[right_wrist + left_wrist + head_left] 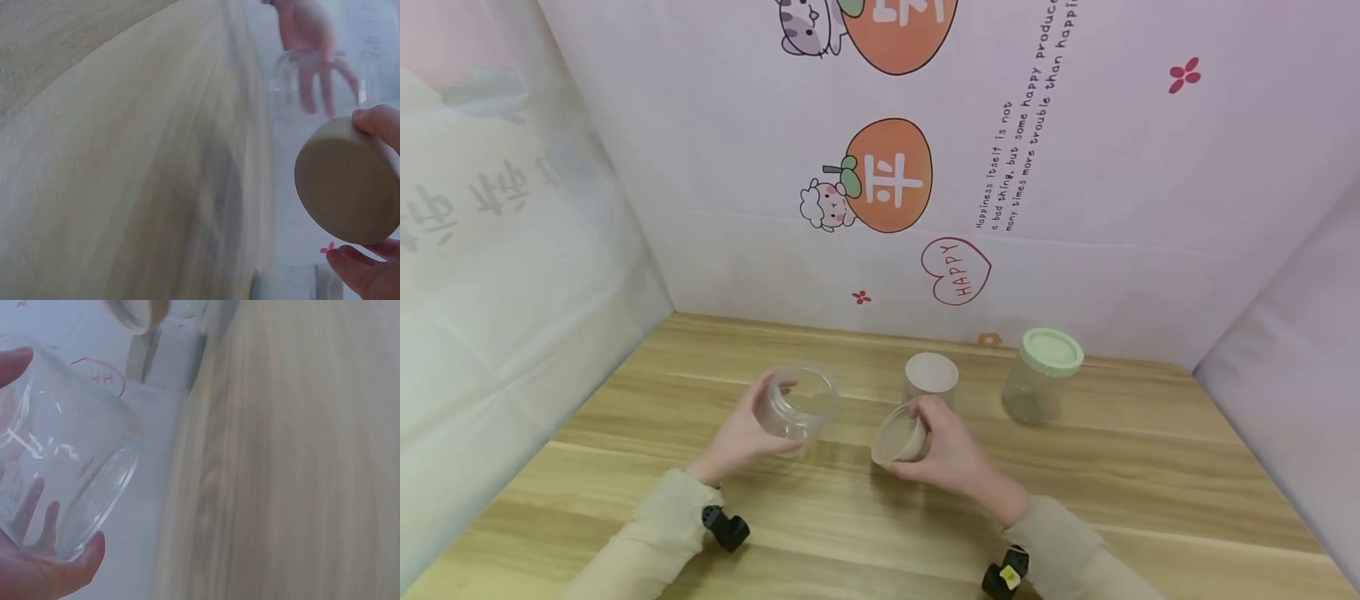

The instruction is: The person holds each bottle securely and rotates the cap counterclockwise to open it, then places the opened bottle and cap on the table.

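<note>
My left hand [752, 429] grips a clear, lidless jar [805, 400] around its side, with the open mouth tilted up. In the left wrist view, fingers show through the transparent wall of the jar [75, 437]. To the right of it, my right hand [951, 450] pinches a round beige lid [895, 437] by its edge, thumb on one side and fingers on the other. The lid is tilted and apart from the jar. The right wrist view shows a flat round face of the lid [347, 187].
Just behind the right hand stands a container with a pale top [931, 372], its lower part hidden. Further right is a clear jar with a light green lid [1051, 352]. The wooden table [820, 533] meets a printed cloth wall [737, 250] at the back.
</note>
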Demonstrator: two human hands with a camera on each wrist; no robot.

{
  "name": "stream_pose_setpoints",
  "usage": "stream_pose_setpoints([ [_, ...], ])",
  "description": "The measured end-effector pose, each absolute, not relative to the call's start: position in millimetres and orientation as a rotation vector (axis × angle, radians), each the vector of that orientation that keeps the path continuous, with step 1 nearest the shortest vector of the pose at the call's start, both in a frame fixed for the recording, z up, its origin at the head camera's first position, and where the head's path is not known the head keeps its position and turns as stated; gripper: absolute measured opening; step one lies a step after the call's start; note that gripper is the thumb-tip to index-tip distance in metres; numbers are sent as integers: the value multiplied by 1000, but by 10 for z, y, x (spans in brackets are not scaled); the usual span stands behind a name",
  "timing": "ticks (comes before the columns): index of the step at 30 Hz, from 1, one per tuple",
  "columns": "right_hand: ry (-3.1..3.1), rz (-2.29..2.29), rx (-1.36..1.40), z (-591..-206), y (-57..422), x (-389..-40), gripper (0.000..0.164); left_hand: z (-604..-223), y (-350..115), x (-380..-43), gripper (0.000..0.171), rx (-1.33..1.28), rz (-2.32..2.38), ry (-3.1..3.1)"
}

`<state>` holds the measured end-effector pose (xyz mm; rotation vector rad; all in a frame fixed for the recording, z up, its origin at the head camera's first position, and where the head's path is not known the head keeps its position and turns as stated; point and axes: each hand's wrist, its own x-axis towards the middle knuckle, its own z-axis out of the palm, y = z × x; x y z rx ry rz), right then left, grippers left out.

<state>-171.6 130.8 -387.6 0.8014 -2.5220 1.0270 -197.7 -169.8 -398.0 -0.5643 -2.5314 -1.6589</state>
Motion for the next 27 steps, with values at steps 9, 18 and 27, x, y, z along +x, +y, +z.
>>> stream_pose_setpoints([
  [9,-2625,977,870,-3949,1054,-1783,58,-3820,-2040,-1800,95,-576,-1688,-2359],
  [18,-2649,912,947,-4075,781,-1870,54,-3768,-2224,-1687,97,-541,-1624,-2339],
  [27,-2667,912,986,-4154,658,-1899,52,-3799,-2366,-1603,97,-453,-1593,-2343],
])
